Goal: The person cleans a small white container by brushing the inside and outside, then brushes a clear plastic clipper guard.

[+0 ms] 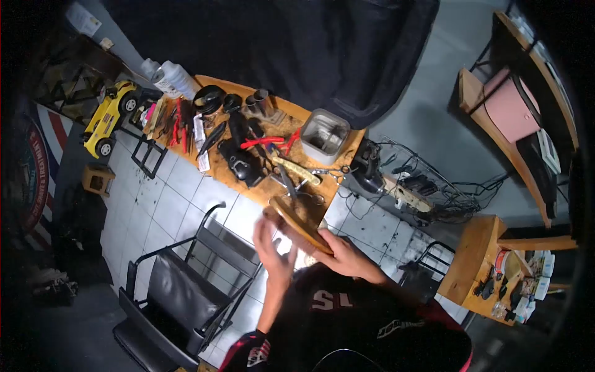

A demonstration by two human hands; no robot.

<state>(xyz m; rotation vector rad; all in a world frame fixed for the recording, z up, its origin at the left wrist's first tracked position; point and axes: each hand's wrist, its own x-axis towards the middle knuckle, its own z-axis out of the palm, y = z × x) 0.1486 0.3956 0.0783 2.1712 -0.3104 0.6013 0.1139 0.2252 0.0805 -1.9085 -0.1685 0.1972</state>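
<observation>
A round wooden disc (299, 221) is gripped at its near edge by the right hand (344, 253), while the open left hand (273, 248) is held flat beside it, near a cluttered wooden table (248, 186).

Table (218, 168) is crowded edge to edge with tools: scissors (334, 173), red-handled pliers (263, 143) and a grey container (324, 135) block its right end. A black chair (176, 297) obstructs the floor below the near edge.

Dim overall, brightest at frame centre on the desk (248, 180). Heavy fisheye warp and black vignette at all corners. Left hand (273, 248) slightly motion-blurred.
</observation>
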